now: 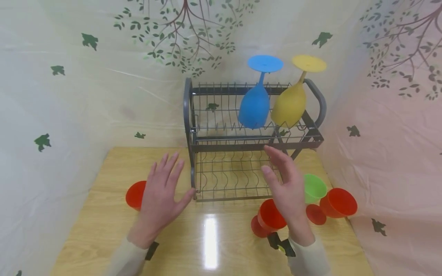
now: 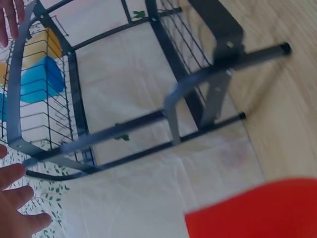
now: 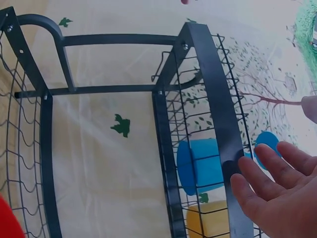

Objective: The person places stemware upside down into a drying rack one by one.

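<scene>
**Two Unladen Hands in Front of the Rack**

Closest in on my feed: the left hand is spread wide, thumb out, gripping nothing. The right hand has its fingers loosely extended, thumb apart, and it's holding nothing either. Partly hidden by that one, there's the near red goblet on the table; behind the other, the left red goblet. Off to the right, the green goblet beside the far-right red goblet. Then the dish rack, with the blue goblet and the yellow goblet upside down on its top tier!

My worry: a dropping right wrist could tip that near goblet, and a bumped rack could topple the inverted pair. The count: three red, one green, one blue, one yellow; one rack, two tiers.
</scene>
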A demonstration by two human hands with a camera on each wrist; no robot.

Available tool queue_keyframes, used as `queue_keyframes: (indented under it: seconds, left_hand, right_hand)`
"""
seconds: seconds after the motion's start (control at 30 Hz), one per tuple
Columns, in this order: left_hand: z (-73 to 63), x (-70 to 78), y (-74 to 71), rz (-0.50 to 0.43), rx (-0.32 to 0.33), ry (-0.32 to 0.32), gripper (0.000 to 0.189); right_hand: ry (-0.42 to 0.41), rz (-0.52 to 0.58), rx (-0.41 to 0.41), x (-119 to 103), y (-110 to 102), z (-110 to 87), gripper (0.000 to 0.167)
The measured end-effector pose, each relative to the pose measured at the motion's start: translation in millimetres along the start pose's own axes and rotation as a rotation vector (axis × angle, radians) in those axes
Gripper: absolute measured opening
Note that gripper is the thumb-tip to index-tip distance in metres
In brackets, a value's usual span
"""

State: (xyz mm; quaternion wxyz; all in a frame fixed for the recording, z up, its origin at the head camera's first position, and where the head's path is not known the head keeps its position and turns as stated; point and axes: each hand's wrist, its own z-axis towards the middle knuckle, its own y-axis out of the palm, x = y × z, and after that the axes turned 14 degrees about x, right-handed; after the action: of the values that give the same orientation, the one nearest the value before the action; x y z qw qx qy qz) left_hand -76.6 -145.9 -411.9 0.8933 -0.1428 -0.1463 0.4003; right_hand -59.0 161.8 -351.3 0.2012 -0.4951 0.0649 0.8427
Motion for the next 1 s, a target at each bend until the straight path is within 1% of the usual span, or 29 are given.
queue_keyframes:
  seconds: [0.13, 0.23, 0.37, 0.43, 0.57, 0.7, 0.87, 1.0]
  left_hand:
    - [-6.8, -11.8, -9.7, 0.017, -0.042, 0.013, 0.066]
    - [-11.7, -20.8, -17.2, 0.032, -0.07, 0.018, 0.068]
    - [-18.4, -32.1, -26.6, 0.073, -0.143, 0.003, 0.076]
    - [-21.9, -37.6, -30.9, 0.099, -0.199, -0.01, 0.081]
    - [-28.6, -46.6, -40.7, 0.141, -0.351, -0.072, 0.091]
    - [-32.5, -53.3, -50.0, 0.18, -0.493, -0.159, 0.084]
    - [-35.6, -60.2, -57.0, 0.203, -0.631, -0.223, 0.082]
    - [-38.2, -66.5, -61.0, 0.206, -0.72, -0.234, 0.083]
  right_hand:
    - [0.022, -0.022, -0.006, 3.5, 0.9, -5.6, 0.045]
    - [0.036, -0.015, -0.006, 6.9, 1.1, -10.4, 0.045]
    - [0.043, 0.002, -0.014, 12.9, 2.1, -15.9, 0.045]
    - [0.039, 0.005, -0.019, 16.1, 2.7, -18.3, 0.046]
    - [0.028, 0.003, -0.032, 21.5, 3.2, -22.5, 0.046]
    - [0.008, 0.0, -0.043, 26.5, 2.8, -26.2, 0.046]
    - [0.013, -0.003, -0.054, 31.9, 2.1, -30.8, 0.045]
    - [0.032, -0.019, -0.07, 34.9, 2.0, -34.6, 0.045]
